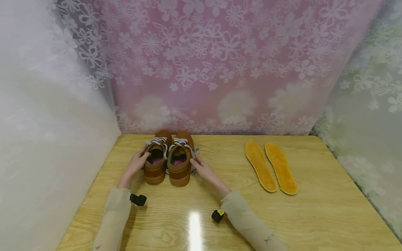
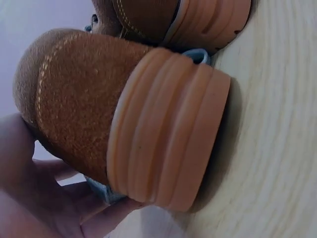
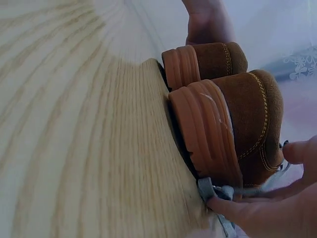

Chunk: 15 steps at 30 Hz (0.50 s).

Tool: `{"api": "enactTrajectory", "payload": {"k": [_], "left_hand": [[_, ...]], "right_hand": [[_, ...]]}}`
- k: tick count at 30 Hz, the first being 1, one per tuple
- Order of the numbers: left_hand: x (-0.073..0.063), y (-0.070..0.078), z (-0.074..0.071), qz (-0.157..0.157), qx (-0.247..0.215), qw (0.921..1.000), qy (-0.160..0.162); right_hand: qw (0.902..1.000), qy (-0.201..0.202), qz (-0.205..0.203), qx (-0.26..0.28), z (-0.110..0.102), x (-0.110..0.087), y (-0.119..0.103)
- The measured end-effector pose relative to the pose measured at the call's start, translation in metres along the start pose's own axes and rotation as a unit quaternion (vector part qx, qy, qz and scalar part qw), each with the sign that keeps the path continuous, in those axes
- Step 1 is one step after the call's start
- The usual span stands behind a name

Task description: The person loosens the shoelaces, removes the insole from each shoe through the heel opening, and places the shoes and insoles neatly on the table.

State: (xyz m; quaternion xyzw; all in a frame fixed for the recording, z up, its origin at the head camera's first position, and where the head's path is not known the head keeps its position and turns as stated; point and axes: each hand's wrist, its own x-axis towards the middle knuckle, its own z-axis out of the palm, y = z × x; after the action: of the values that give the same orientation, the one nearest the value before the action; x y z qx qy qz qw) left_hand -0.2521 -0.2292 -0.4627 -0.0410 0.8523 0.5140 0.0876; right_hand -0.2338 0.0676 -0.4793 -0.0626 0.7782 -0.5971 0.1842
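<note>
Two brown lace-up shoes stand side by side on the wooden table, heels toward me, with pale grey laces and pink showing inside. My left hand [image 1: 137, 163] grips the left shoe [image 1: 154, 173] at its outer side, thumb at the collar. In the left wrist view that shoe's heel [image 2: 81, 99] and ridged sole fill the middle, the fingers partly hidden beneath its side. My right hand [image 1: 205, 170] holds the right shoe [image 1: 179, 175] by its outer side, thumb near the opening. The right wrist view shows its fingers touching the hanging lace [image 3: 225, 191].
Two yellow fuzzy insoles, the left insole [image 1: 260, 168] and the right insole [image 1: 281, 169], lie side by side on the table [image 1: 326, 195] to the right. A pink floral curtain [image 1: 213, 76] hangs behind the table's back edge. A pale wall [image 1: 56, 104] stands at the left.
</note>
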Motion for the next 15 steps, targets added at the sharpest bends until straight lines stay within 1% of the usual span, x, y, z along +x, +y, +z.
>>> {"api": "enactTrajectory", "payload": {"k": [2, 4, 7, 9, 11, 13, 15], "left_hand": [[-0.006, 0.001, -0.001, -0.008, -0.007, 0.9999, -0.006], [-0.013, 0.004, 0.0, -0.017, -0.017, 0.9996, -0.017], [-0.026, 0.008, 0.003, -0.03, -0.016, 0.9991, -0.025], [-0.035, 0.011, 0.005, -0.027, -0.002, 0.9994, -0.02], [-0.044, 0.015, 0.006, -0.022, 0.027, 0.9994, 0.002], [-0.052, 0.021, 0.007, 0.0, 0.062, 0.9974, 0.037], [-0.057, 0.03, 0.01, 0.029, 0.098, 0.9916, 0.08]], "right_hand": [[0.9998, -0.02, -0.004, -0.006, 0.001, -0.001, -0.001], [0.9996, -0.026, -0.009, -0.009, -0.001, -0.003, -0.001], [0.9995, -0.004, -0.02, -0.025, -0.011, -0.012, -0.001], [0.9986, 0.012, -0.03, -0.043, -0.022, -0.02, -0.002], [0.9967, 0.024, -0.045, -0.064, -0.035, -0.028, -0.002], [0.9936, 0.033, -0.061, -0.088, -0.048, -0.036, -0.003], [0.9873, 0.045, -0.089, -0.124, -0.061, -0.044, -0.005]]}}
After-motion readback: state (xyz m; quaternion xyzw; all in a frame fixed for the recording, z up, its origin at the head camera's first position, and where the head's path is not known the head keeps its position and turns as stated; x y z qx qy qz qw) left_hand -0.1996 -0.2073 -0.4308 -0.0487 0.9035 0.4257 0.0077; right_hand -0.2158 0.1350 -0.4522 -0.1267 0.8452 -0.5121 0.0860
